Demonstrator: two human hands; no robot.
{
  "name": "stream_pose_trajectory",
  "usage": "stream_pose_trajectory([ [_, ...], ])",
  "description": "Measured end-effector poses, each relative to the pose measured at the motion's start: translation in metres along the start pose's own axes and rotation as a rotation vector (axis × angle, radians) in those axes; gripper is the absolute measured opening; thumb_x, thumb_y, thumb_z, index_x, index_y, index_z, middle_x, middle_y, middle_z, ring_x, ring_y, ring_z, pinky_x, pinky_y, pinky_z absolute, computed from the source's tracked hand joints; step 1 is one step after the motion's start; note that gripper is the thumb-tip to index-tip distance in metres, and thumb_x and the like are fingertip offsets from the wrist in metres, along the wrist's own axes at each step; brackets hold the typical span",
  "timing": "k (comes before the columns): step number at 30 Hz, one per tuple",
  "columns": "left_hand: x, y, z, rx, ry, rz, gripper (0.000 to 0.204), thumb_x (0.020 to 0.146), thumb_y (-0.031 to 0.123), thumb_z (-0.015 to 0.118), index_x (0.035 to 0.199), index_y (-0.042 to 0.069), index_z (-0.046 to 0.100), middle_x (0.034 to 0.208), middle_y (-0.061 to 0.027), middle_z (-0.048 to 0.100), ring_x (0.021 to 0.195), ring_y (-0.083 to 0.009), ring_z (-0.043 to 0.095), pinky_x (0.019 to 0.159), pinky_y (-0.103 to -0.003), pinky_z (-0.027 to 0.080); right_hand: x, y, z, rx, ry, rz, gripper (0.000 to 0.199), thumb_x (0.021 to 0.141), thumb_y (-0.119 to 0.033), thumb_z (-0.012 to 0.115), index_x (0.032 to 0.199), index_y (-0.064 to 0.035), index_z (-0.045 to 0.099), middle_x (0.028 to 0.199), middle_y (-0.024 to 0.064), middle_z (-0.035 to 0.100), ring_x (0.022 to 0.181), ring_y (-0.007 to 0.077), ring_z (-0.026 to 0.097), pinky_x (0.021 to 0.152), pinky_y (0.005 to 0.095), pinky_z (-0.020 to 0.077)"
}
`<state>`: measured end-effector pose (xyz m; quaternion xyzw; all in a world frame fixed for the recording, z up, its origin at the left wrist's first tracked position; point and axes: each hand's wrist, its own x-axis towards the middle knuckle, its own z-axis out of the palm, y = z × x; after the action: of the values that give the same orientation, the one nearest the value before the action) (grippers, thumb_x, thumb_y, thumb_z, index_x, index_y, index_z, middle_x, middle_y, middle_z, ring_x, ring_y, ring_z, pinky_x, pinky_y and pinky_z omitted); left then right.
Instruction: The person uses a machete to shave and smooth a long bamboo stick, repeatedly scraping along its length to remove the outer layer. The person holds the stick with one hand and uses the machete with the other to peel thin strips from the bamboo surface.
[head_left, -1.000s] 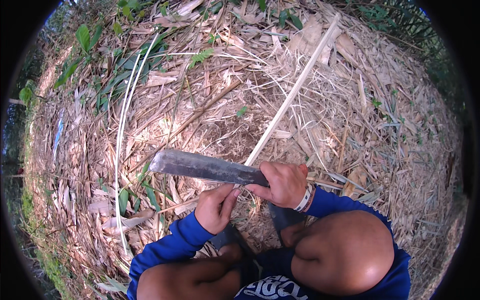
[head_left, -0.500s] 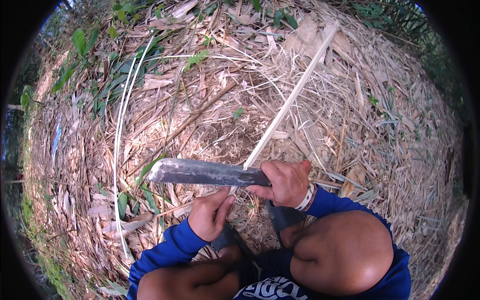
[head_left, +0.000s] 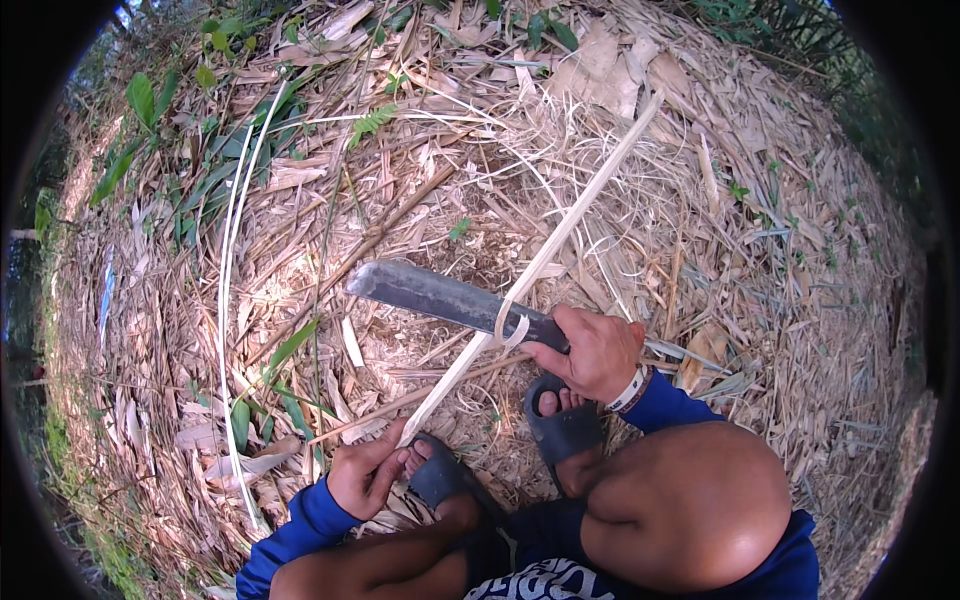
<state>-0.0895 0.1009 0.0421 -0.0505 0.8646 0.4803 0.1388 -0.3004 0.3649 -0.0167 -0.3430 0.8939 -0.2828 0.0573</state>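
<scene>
Dry leaf litter covers the ground, with green undergrowth towards eleven o'clock. Clock positions take twelve as straight ahead of the squatting person.

Across the middle lies a pale strip, running from seven o'clock near the person to one o'clock, its far end over the litter. It looks light, fairly stiff and springy, probably splintery along its edges; a pinch on the near end should steady it, with fingers clear of the metal. A dark blade crosses it, its tip towards ten o'clock; a thin, supple curl loops over the metal. The blade appears rigid and heavier, best gripped at the handle.

Hands: the left hand, at seven o'clock, pinches the strip's near end between thumb and fingers, low beside a sandal. At four o'clock the right hand is wrapped around the blade's handle, knuckles upward, forearm slanting in from five o'clock.
</scene>
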Motion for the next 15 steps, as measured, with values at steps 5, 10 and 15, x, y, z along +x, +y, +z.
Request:
stream_pose_trajectory([
  [5, -0.049, -0.021, -0.009, 0.126, 0.049, -0.029, 0.040, 0.091, -0.001, 0.061, 0.130, -0.006, 0.055, 0.064, -0.0169, 0.060, 0.054, -0.0269, 0.063, 0.055, -0.033, 0.050, 0.003, 0.005, -0.001, -0.003, 0.032, 0.078, 0.052, 0.086, -0.055, 0.065, 0.083, -0.0045, 0.058, 0.070, 0.0155, 0.064, 0.062, 0.0369, 0.065, 0.058, 0.0462, 0.0522],
  [10, -0.127, -0.058, -0.015, 0.349, 0.108, -0.050, 0.027, 0.090, 0.004, 0.064, 0.117, -0.002, 0.059, 0.065, -0.0164, 0.060, 0.052, -0.0300, 0.062, 0.051, -0.038, 0.049, 0.012, 0.025, -0.013, -0.013, 0.033, 0.196, 0.047, 0.092, -0.047, 0.062, 0.081, -0.0013, 0.057, 0.066, 0.0217, 0.061, 0.063, 0.0429, 0.062, 0.057, 0.0493, 0.0479],
  [15, -0.264, -0.169, -0.012, 0.632, 0.211, -0.115, 0.018, 0.094, 0.013, 0.062, 0.107, 0.002, 0.058, 0.064, -0.0160, 0.060, 0.050, -0.0335, 0.061, 0.047, -0.042, 0.049, 0.017, 0.064, -0.025, -0.061, 0.165, 0.351, 0.043, 0.096, -0.038, 0.060, 0.079, 0.0017, 0.057, 0.057, 0.0213, 0.054, 0.056, 0.0411, 0.058, 0.055, 0.0459, 0.0427],
])
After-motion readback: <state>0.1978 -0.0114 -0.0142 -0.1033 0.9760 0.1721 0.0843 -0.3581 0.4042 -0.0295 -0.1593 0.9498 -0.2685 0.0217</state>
